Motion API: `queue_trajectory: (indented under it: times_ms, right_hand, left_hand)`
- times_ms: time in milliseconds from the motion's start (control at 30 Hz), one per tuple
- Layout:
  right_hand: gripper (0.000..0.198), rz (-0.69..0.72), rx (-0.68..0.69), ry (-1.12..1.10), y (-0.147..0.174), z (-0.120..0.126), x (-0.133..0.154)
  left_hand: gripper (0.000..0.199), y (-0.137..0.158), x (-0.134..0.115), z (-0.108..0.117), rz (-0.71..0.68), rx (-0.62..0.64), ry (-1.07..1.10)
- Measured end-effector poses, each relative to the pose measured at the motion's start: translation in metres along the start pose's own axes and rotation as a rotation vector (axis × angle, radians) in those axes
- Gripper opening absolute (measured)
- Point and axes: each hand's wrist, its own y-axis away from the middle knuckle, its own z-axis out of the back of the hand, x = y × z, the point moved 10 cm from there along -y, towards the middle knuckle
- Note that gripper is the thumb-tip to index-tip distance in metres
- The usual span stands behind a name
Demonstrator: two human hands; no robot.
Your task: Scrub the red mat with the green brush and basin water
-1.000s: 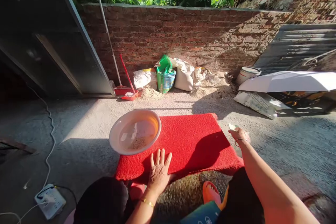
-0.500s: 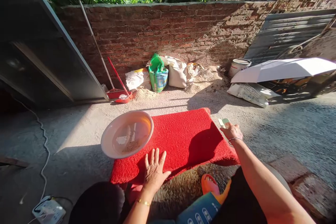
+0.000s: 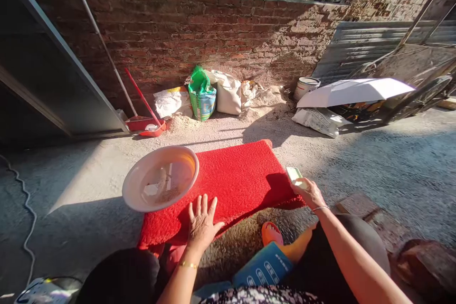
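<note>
A red, fuzzy cloth (image 3: 235, 166) is draped over a low support in front of me. My left hand (image 3: 204, 223) lies flat on its near edge with the fingers spread. Beyond the cloth's right edge, my right hand (image 3: 310, 194) grips a small pale green rectangular thing (image 3: 293, 174); its kind is not clear. A wide pale pink basin (image 3: 133, 194) with water in it stands on the left part of the cloth, just beyond my left hand.
A red dustpan (image 3: 154, 129), a green sack (image 3: 202, 97) and a white sack (image 3: 228, 97) stand along the brick wall (image 3: 160, 33). To the right are a bucket (image 3: 305, 88) and a white umbrella (image 3: 352, 92). A power strip (image 3: 42, 292) lies at lower left; bricks (image 3: 388, 228) lie at right.
The view has shifted, so the scene sits further left. My right hand has drawn closer to the cloth's right edge with the pale green thing. The left hand stays flat on the cloth.
</note>
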Motion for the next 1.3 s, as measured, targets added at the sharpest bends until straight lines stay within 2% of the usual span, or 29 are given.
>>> queue_trajectory:
  times_ms: [67,167,233,300,367,467,567,667,733,833,900,967,1133,1233,1300]
  right_hand:
    - [0.039,-0.044,0.003,0.013,0.009,0.001,-0.005]
    - [0.041,-0.191,-0.088,0.033,0.019,0.016,-0.021]
    - [0.042,-0.179,-0.155,-0.022,0.033,0.019,-0.019]
    - [0.041,-0.038,-0.147,-0.121,0.056,0.003,-0.001]
    - [0.037,0.17,-0.068,-0.195,0.089,-0.029,0.032]
    - [0.028,0.475,0.077,-0.194,0.143,-0.084,0.084]
    - [0.023,0.62,0.136,-0.107,0.169,-0.112,0.109]
    - [0.017,0.534,0.072,0.027,0.152,-0.099,0.089]
    - [0.014,0.317,0.017,0.081,0.124,-0.074,0.052]
    - [0.017,-0.087,-0.039,0.084,0.09,-0.034,-0.015]
    - [0.022,-0.222,-0.061,0.071,0.08,-0.018,-0.038]
    - [0.028,-0.237,-0.085,0.054,0.079,-0.014,-0.04]
    - [0.038,-0.033,-0.158,-0.128,0.09,-0.038,-0.006]
    - [0.032,-0.094,-0.158,-0.137,0.088,-0.046,-0.015]
    - [0.034,-0.132,-0.179,-0.116,0.083,-0.04,-0.024]
  left_hand:
    - [0.078,0.0,-0.001,0.002,-0.004,-0.001,-0.003]
    - [0.078,-0.001,-0.002,0.004,-0.008,-0.005,-0.008]
    - [0.078,-0.001,-0.002,0.004,-0.012,0.0,-0.016]
    - [0.078,-0.001,-0.003,0.004,-0.016,0.008,-0.023]
    - [0.077,-0.001,-0.002,0.004,-0.022,0.012,-0.027]
    - [0.076,0.0,-0.002,0.005,-0.034,0.004,-0.029]
    - [0.075,0.0,-0.002,0.005,-0.035,-0.006,-0.038]
    - [0.076,-0.001,-0.003,0.004,-0.041,-0.008,-0.05]
    - [0.078,-0.001,-0.004,0.004,-0.048,-0.003,-0.048]
    - [0.079,-0.001,-0.006,0.005,-0.049,0.004,-0.032]
    - [0.08,-0.001,-0.006,0.006,-0.047,0.006,-0.015]
    - [0.08,-0.001,-0.006,0.005,-0.045,0.01,0.004]
    - [0.082,-0.002,-0.005,0.002,-0.035,0.04,0.021]
    - [0.082,-0.002,-0.007,0.003,-0.035,0.067,0.024]
    - [0.083,-0.003,-0.009,0.004,-0.033,0.087,0.025]
